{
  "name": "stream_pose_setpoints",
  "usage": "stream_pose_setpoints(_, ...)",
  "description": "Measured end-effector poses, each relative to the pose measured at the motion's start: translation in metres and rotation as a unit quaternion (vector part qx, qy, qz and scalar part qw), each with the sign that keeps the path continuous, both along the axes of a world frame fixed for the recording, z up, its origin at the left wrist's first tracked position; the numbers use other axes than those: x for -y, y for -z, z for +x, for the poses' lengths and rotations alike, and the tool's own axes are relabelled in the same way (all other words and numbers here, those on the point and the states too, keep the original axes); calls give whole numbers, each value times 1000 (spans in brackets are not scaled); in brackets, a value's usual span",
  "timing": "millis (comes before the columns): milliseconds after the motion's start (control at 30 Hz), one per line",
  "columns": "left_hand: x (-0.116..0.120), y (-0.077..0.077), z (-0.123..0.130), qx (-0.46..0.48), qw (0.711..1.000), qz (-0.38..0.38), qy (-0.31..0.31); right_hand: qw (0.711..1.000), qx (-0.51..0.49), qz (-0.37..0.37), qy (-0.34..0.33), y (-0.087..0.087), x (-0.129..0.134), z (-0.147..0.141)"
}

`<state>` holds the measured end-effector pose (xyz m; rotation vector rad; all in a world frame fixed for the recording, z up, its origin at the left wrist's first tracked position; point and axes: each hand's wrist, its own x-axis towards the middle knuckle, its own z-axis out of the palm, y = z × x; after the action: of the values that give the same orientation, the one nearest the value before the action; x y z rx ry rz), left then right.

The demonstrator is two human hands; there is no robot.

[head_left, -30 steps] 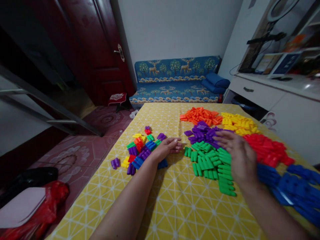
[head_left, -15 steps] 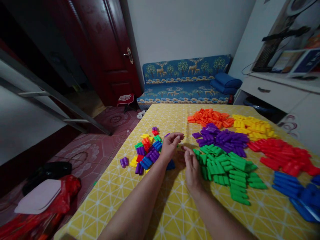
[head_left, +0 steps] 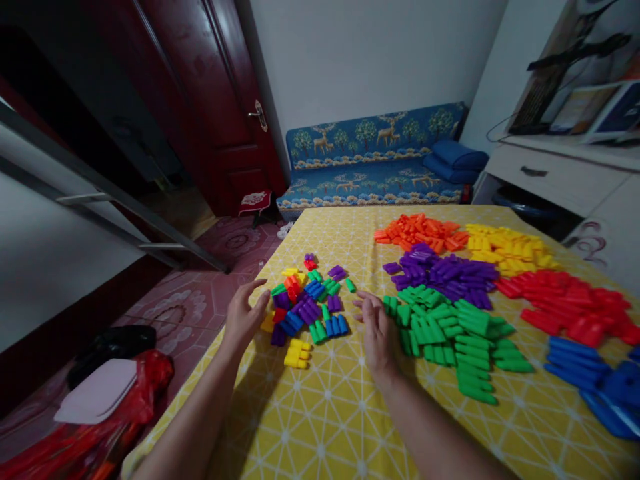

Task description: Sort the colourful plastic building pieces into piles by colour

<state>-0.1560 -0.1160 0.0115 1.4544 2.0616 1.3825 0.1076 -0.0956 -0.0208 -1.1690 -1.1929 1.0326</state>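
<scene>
A mixed heap of plastic building blocks in several colours lies on the left half of the table. My left hand is at the heap's left edge, thumb and fingers apart, holding nothing. Across from it, my right hand is open, its fingers loosely curved toward the heap. Close beside that hand lies a pile of green blocks. One small green block sits just beyond its fingertips. A yellow block lies at the near side of the heap.
Sorted piles of orange blocks, purple blocks, yellow blocks, red blocks and blue blocks cover the table's right side. A yellow patterned cloth covers the table. Behind it stands a blue sofa.
My left hand has moved from the right side of the mixed heap to its left edge, uncovering blocks there. My right hand has stayed almost in place beside the green pile.
</scene>
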Motion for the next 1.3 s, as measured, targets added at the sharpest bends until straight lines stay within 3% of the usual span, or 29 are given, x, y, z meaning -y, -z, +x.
stream_pose_setpoints(133,6,32,-11,-27,998,-47,37,999,23,46,5,5,-3,-3)
stream_pose_setpoints(233,-7,37,6,-42,992,-40,113,998,13,56,-1,8,-4,-3)
stream_pose_setpoints(467,-48,18,38,-106,975,-31,192,999,4,29,-15,11,-4,0)
stream_pose_setpoints(600,-75,1,56,-171,958,19,231,999,-10,34,-9,11,-5,-2)
stream_pose_setpoints(733,-112,-9,82,-174,924,11,341,1000,-9,17,-7,8,-4,-3)
stream_pose_setpoints(933,-152,-5,101,-240,862,-63,442,999,-52,10,-15,3,-2,-1)
stream_pose_setpoints(1067,-152,-7,104,-251,890,-60,375,998,-57,11,-18,2,-3,-1)
stream_pose_setpoints(1167,-137,-20,102,-277,906,-31,318,998,-53,6,-23,1,-4,-1)
stream_pose_setpoints(1233,-120,-34,94,-289,901,-27,321,999,-42,7,-23,1,-4,-1)
stream_pose_setpoints(1300,-101,-49,82,-287,879,-68,374,999,-28,10,-20,2,-4,-1)
